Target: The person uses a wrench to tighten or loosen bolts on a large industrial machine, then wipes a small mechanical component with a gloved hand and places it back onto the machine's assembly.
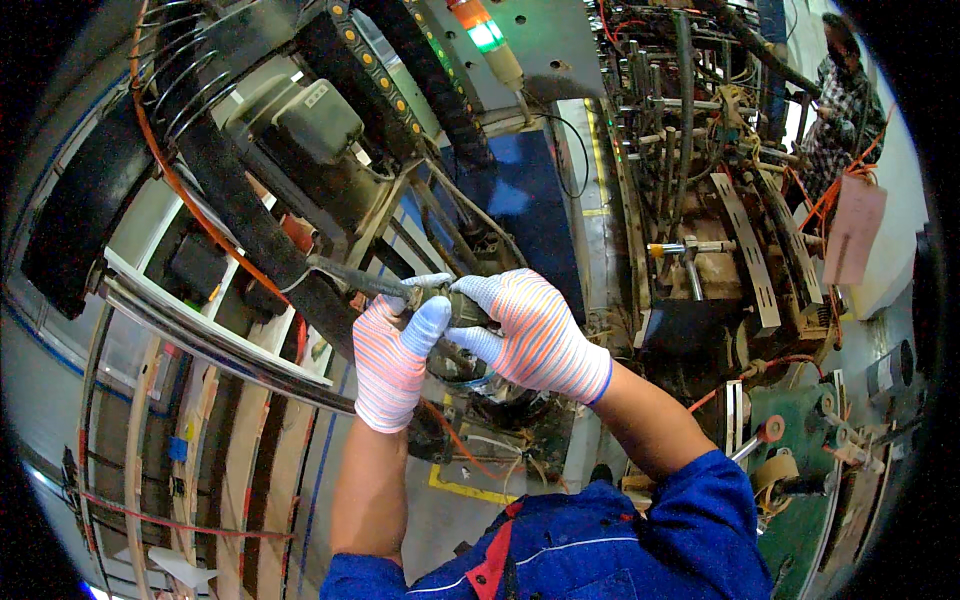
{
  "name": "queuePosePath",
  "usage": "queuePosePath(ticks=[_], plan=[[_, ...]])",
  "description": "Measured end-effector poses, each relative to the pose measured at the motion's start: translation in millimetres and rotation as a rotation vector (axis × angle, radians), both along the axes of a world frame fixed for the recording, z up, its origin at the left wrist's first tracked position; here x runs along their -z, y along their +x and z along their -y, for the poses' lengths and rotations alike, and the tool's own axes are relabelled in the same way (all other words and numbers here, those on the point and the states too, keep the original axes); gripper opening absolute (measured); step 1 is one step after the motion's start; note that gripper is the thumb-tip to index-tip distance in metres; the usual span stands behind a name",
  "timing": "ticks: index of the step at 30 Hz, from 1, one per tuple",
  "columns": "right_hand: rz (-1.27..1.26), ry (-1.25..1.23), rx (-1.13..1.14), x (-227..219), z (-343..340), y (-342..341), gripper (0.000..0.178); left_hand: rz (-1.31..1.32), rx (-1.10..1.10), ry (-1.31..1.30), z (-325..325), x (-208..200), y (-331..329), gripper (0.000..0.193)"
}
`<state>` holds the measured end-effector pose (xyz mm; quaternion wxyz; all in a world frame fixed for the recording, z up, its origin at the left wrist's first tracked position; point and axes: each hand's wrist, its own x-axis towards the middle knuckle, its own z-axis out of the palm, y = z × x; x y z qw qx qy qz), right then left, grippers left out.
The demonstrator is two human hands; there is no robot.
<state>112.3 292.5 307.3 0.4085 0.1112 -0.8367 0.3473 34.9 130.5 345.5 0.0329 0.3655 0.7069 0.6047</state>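
Observation:
Both my hands wear striped knit gloves with pale blue fingertips, and they meet at the middle of the view. My left hand (pixel 392 352) is closed around the end of a thick grey cable (pixel 350 276), which runs in from the upper left. Close beside it, my right hand (pixel 540 335) grips a dark round connector (pixel 466 310) between thumb and fingers. The fingers partly cover where cable and connector come together, so I cannot tell whether they are joined. Below the hands shows a dirty metal machine part (pixel 505 400).
Black cable carriers (pixel 375 70) and a grey motor box (pixel 320 122) are at the upper left. A signal lamp (pixel 487 38) glows green. Machinery with metal rods (pixel 690 262) fills the right. A person (pixel 838 120) in a checked shirt is at the far right. Curved wooden slats (pixel 240 455) lie lower left.

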Motion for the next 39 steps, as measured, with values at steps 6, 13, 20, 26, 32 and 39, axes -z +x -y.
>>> queuePosePath(ticks=[6, 13, 20, 26, 32, 39], plan=[[-0.348, 0.102, 0.321, 21.8, -14.3, -4.9, 0.05, -0.037, -0.103, 0.005, -2.3, -1.9, 1.4, 0.049], [-0.098, -0.472, -0.109, 32.6, -7.3, 7.5, 0.053, 0.283, 0.068, 0.187, -8.2, -12.6, 10.7, 0.039], [-0.006, -0.597, -0.308, 39.9, -5.0, 17.5, 0.054, 0.36, 0.182, 0.303, -2.4, -4.7, 11.6, 0.051], [0.096, -0.726, -0.379, 49.7, 2.2, 21.0, 0.054, 0.465, 0.289, 0.37, 5.2, 14.5, 7.9, 0.045], [0.054, -0.692, -0.279, 53.8, 2.9, 18.9, 0.055, 0.335, 0.134, 0.2, 2.6, 5.1, 13.0, 0.04], [-0.015, -0.484, -0.135, 75.5, 1.2, 18.5, 0.065, 0.213, -0.038, 0.005, -0.4, 43.7, 49.6, 0.059]])
